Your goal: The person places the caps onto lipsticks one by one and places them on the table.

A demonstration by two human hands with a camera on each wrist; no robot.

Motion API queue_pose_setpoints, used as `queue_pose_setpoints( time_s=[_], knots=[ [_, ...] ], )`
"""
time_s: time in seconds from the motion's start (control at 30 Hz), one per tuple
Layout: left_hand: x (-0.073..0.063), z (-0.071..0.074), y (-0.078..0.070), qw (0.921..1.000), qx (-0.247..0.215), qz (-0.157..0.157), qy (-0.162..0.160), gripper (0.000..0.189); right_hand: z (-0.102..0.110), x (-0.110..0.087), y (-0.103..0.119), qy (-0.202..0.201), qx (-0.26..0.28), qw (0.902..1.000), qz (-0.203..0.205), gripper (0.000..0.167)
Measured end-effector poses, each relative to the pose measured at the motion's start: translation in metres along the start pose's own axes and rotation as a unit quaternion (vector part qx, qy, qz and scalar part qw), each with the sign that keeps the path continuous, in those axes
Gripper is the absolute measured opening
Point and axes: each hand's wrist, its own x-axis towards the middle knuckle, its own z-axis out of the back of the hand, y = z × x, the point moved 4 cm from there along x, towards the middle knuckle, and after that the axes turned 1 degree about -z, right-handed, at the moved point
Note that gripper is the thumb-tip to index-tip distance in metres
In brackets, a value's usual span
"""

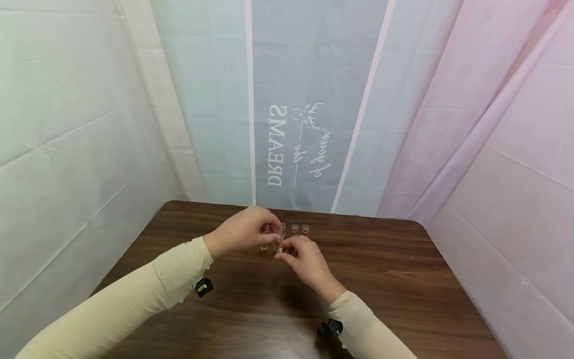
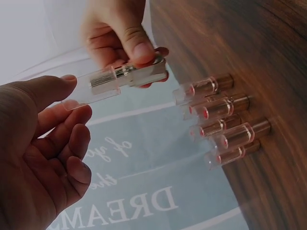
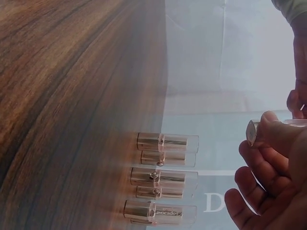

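Note:
Above the table, both hands hold one lipstick (image 2: 146, 74) with a shiny metallic base and a clear cap (image 2: 98, 96). My left hand (image 1: 248, 230) pinches the cap's end between thumb and fingers. The base is gripped by my right hand (image 1: 310, 260), thumb on top in the left wrist view. Inside the cap lies the metallic inner tube; whether the cap is fully seated I cannot tell. Just beyond the hands, several more capped lipsticks (image 3: 158, 177) stand upright in a cluster on the table. In the head view the fingers partly hide them.
The dark wooden table (image 1: 385, 279) carries the lipsticks near its far edge. A printed fabric curtain (image 1: 296, 60) hangs right behind that edge, with pale cloth (image 1: 76, 99) on the left and pinkish cloth (image 1: 515, 199) on the right. Each wrist wears a small black device (image 1: 329, 329).

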Motion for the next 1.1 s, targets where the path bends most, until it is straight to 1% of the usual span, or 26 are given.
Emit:
queue_pose_setpoints(
  time_s=[0.23,0.4,0.63,0.87,1.1],
  knots=[
    [0.001,-0.004,-0.002,1.0000,-0.006,-0.007,0.000,0.011,0.004,0.000,0.003,-0.009,0.012,0.9999,-0.006,0.013],
    [0.002,-0.005,-0.002,1.0000,-0.008,-0.003,0.001,0.012,0.005,-0.001,0.004,-0.019,0.013,0.9997,-0.002,0.014],
    [0.004,-0.008,-0.002,0.9999,-0.012,-0.008,-0.008,0.008,0.008,-0.001,0.005,-0.028,0.008,0.9996,0.003,0.014],
    [0.003,-0.008,-0.003,0.9995,-0.016,-0.018,-0.018,0.007,0.011,-0.001,0.006,-0.029,0.003,0.9996,0.002,0.013],
    [0.002,-0.005,-0.007,0.9985,-0.025,-0.039,-0.031,0.007,0.012,-0.002,0.006,-0.031,0.013,0.9994,0.006,0.014]
  ],
)
